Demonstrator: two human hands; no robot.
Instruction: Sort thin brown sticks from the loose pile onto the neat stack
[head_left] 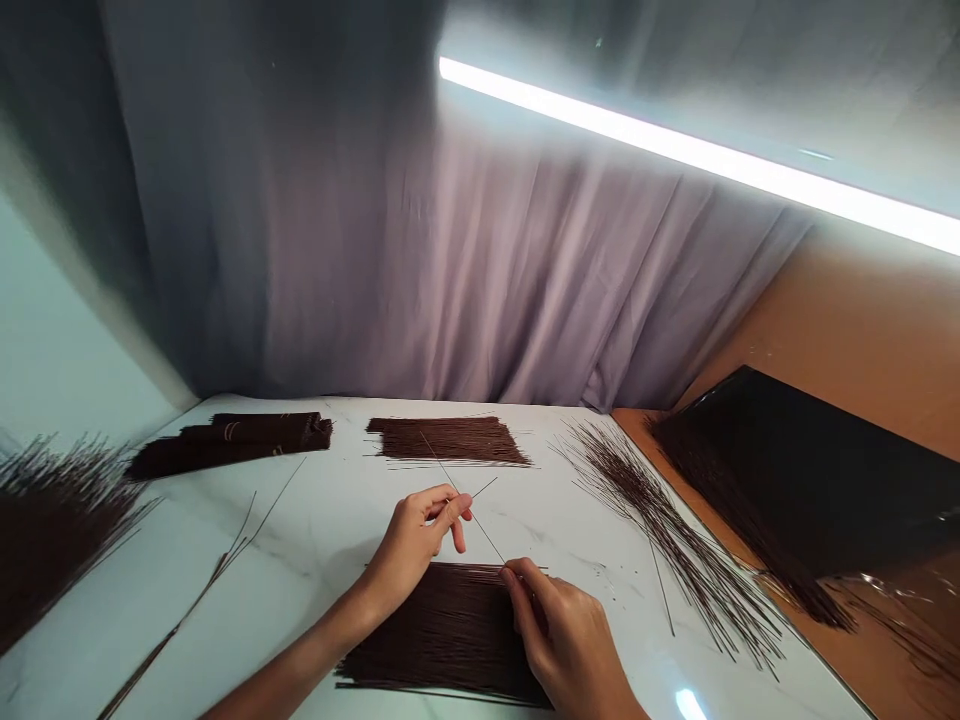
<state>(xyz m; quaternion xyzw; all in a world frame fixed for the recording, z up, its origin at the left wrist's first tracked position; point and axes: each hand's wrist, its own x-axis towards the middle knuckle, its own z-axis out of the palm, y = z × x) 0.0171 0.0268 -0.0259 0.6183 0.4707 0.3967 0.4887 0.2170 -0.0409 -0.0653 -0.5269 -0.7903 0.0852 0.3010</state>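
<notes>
My left hand (pixel 417 540) pinches a thin brown stick (pixel 463 497) between thumb and fingers, just above the white table (pixel 330 540). The stick slants from the far pile down toward my right hand (pixel 559 630), whose fingertips hold its near end. Below both hands lies a flat layer of dark brown sticks (pixel 442 635), and my right hand rests on its right edge. A second short stick crosses near my left fingertips.
A neat flat pile (pixel 448 439) lies at the back centre and rolled bundles (pixel 232 442) at back left. Loose sticks fan out at right (pixel 667 530) and far left (pixel 52 510). A large dark heap (pixel 795 480) sits on an orange surface at right. Grey cloth hangs behind.
</notes>
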